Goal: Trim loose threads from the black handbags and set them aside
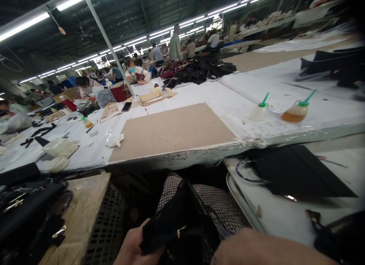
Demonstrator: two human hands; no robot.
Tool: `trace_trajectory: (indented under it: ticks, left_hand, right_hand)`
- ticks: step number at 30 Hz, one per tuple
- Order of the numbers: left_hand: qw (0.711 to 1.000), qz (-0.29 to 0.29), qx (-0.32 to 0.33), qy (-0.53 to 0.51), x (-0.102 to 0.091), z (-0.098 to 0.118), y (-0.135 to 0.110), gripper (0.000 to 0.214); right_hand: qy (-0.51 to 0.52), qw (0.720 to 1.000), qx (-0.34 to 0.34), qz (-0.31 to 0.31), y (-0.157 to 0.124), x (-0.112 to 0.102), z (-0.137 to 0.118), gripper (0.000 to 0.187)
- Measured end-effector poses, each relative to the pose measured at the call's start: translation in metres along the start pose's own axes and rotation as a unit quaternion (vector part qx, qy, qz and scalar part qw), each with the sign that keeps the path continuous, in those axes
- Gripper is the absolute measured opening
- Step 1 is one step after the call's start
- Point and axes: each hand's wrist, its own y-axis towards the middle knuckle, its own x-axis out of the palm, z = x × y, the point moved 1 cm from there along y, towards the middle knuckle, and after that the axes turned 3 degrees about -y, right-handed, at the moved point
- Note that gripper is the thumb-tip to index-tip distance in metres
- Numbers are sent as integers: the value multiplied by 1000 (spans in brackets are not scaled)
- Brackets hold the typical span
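Observation:
A black bag piece (pixel 182 223) with a small gold clasp lies on my lap, over checked trousers (pixel 219 206). My left hand (pixel 134 246) grips its left edge at the bottom of the view, fingers closed on it. My right hand (pixel 265 249) reaches in from the lower right, close to the bag; it is blurred and its fingers are hidden.
A white work table (pixel 251 94) carries a brown board (pixel 173 130), two green-capped squeeze bottles (pixel 296 111), cloth scraps and black fabric. Black bags (pixel 25 208) sit on a wooden bench at left. A black piece (pixel 296 170) lies on a tray at right. Other people work behind.

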Motion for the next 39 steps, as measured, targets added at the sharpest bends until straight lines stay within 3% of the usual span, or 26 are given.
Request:
trace_trajectory:
  ticks: [1, 2, 4, 5, 8, 11, 13, 16, 20, 25, 31, 39]
  left_hand:
    - [1000, 1, -2, -7, -1, -2, 0, 31]
    - [1000, 4, -4, -9, -2, -5, 0, 30]
    - [1000, 15, -10, 3, -3, -12, 0, 24]
    - [1000, 21, -14, 17, -4, -16, -1, 22]
    - [997, 29, -23, 63, -10, -25, -3, 18]
    - [997, 2, -43, 58, -25, -27, -7, 19]
    - [998, -12, -67, 16, -36, -25, -9, 25]
    - [991, 17, -126, -45, -50, -26, -15, 41]
    - [971, 40, -173, -159, -55, -32, -25, 70]
    - [950, 101, -194, -224, -54, -19, -13, 35]
    - [927, 54, -222, -298, -47, -14, 18, 29]
    - [891, 5, -252, -377, -39, -21, 22, 26]
  right_hand:
    - [-25, 998, -4, -57, 12, -18, -10, 20]
    - [-46, 997, -10, -69, 29, -35, -16, 21]
    - [-85, 993, -82, 17, 68, -62, -14, 18]
    - [-106, 988, -109, 25, 89, -69, -6, 21]
    - [-92, 988, -120, -25, 138, -67, 28, 29]
    - [-36, 993, -79, -74, 161, -52, 51, 27]
    - [-33, 995, -51, -78, 167, -44, 58, 24]
    - [-65, 995, -32, -73, 172, -36, 65, 21]
    - [-73, 996, -20, -56, 174, -26, 74, 20]
    - [-52, 998, -11, -38, 172, -21, 74, 21]
    - [-41, 999, -5, -35, 167, -25, 71, 21]
    - [-30, 999, -13, -25, 161, -25, 70, 19]
